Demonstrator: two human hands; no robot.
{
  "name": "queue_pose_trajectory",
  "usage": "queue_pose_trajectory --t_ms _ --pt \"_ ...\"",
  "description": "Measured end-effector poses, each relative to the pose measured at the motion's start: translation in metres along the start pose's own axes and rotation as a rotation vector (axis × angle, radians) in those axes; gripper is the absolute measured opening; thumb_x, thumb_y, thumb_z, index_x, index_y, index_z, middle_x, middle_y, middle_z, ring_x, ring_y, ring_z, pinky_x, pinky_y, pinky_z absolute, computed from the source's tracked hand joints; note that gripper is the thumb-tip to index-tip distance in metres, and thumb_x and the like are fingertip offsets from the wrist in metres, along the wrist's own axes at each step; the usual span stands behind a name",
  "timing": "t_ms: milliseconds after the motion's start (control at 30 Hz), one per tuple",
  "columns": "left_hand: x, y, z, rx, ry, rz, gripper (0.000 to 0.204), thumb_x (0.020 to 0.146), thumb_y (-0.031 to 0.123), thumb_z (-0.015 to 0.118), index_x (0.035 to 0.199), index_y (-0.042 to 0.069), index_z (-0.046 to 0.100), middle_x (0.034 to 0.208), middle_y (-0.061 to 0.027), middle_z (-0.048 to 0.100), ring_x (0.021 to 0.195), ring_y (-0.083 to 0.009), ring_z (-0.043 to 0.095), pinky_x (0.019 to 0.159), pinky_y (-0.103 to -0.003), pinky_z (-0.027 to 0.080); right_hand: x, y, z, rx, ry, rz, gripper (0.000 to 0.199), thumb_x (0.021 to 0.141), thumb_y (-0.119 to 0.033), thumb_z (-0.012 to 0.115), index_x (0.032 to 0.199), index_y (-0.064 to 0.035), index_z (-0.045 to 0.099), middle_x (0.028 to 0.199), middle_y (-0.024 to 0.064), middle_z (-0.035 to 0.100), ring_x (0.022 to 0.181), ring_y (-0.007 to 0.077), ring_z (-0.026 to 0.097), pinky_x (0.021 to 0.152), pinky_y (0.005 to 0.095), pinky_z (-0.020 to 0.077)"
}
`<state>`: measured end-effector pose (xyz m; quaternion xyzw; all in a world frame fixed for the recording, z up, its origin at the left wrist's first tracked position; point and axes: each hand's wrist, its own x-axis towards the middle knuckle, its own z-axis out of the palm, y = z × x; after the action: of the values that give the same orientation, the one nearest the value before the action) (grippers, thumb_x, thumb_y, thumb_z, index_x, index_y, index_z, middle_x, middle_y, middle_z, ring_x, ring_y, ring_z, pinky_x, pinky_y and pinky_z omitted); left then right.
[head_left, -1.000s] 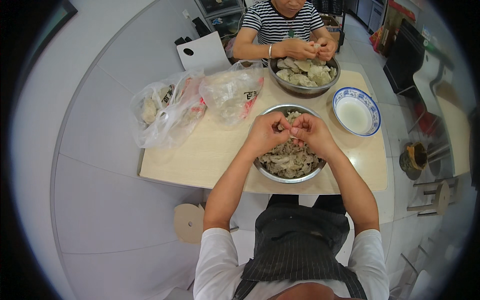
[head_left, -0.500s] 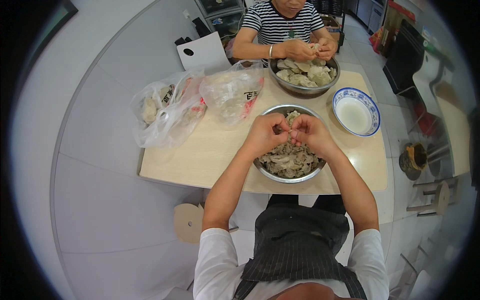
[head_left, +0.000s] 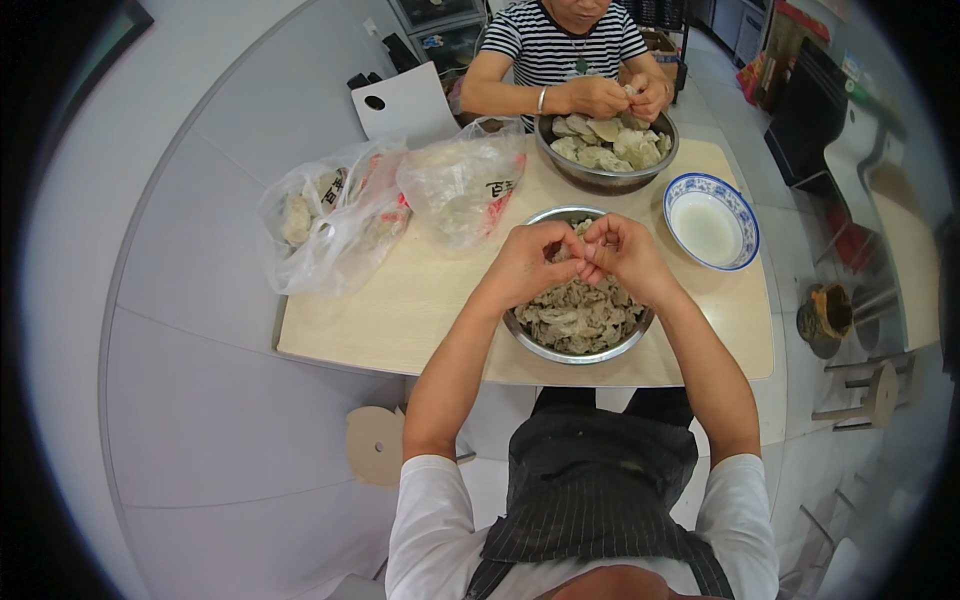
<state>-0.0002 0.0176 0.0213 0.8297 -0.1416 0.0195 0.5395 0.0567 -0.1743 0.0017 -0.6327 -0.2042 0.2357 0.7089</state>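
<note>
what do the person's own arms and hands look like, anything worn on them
Both forearms are bare from the elbow down, coming up from the lower edge. The left hand and right hand wear no gloves, and no rings, watch or bracelet show. Short white sleeves cover the upper arms, above a dark pinstriped apron at the chest.

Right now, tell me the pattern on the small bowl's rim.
Blue and white pattern on the small bowl, head view.
</note>
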Motion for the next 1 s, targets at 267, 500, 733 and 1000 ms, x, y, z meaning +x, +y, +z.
queue_pose_trajectory --t_ms 267,500,733,1000 --pt "0.014 0.022 0.01 0.106 0.251 0.014 0.015 0.076 0.006 0.074 0.082 0.0 0.063 0.069 -0.0079 0.062 0.061 -0.0116 0.054 0.058 -0.028 0.046 0.006 -0.011 0.0 -0.015 0.025 -0.126 0.007 0.092 -0.001 0.063 0.097 0.0015 0.059 0.082 0.0063 0.065 0.073 0.0113 0.065 0.064 0.0245 0.0548" --pt "0.022 0.014 0.001 0.326 0.441 0.089 0.01 0.074 0.004 0.071 0.081 0.001 0.064 0.073 -0.0062 0.064 0.061 -0.0139 0.056 0.059 -0.027 0.046 0.001 -0.033 -0.005 -0.124 0.045 -0.123 0.013 0.088 0.003 0.063 0.099 -0.0001 0.059 0.082 0.0046 0.064 0.074 0.012 0.065 0.066 0.0244 0.0538" --pt "0.005 -0.031 -0.013 0.628 0.064 0.414 0.024 0.076 0.009 0.074 0.098 0.002 0.067 0.109 -0.0131 0.064 0.087 -0.0195 0.064 0.072 -0.032 0.053 -0.002 0.002 -0.011 -1.012 0.088 -0.577 0.03 0.075 0.001 0.068 0.103 -0.0075 0.068 0.103 0.0142 0.064 0.1 0.0306 0.063 0.087 0.0409 0.0511" --pt "-0.039 0.022 -0.016 0.273 -0.408 -0.076 0.031 0.079 0.013 0.076 0.106 0.004 0.066 0.103 -0.0106 0.064 0.084 -0.0228 0.062 0.072 -0.033 0.051 -0.011 0.002 -0.018 -1.081 0.024 -0.366 0.031 0.076 -0.005 0.072 0.107 -0.0064 0.068 0.107 0.016 0.061 0.104 0.035 0.058 0.09 0.0424 0.0485"
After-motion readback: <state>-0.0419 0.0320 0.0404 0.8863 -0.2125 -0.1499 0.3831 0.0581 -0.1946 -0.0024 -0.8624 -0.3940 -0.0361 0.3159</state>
